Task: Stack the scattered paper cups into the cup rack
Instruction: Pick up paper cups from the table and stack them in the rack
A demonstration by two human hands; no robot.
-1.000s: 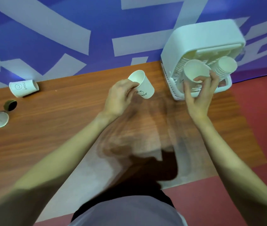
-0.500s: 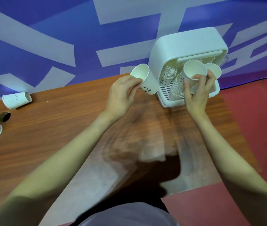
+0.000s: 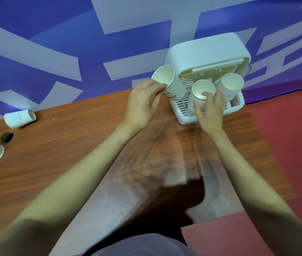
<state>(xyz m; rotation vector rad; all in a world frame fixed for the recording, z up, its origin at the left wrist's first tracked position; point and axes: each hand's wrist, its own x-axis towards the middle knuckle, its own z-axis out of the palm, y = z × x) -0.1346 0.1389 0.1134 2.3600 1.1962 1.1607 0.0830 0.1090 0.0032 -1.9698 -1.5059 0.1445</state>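
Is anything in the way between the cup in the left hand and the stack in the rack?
Yes: the right hand grips the near stack, its thumb over the rim. The held cup waits beside it.

A wooden table (image 3: 58, 163) with a reddish-brown grain fills the middle of the view and serves as the landmark. Behind its far edge rises a wall (image 3: 54, 43) painted deep blue-violet with broad pale grey bands that cross it at angles. To the right of the table and along its near right corner lies a red floor (image 3: 290, 145), matt and plain. A dark shadow (image 3: 183, 196) falls across the near part of the tabletop, beside a paler, worn-looking patch of the wood. Light is even, with soft glare on the wall's left side.
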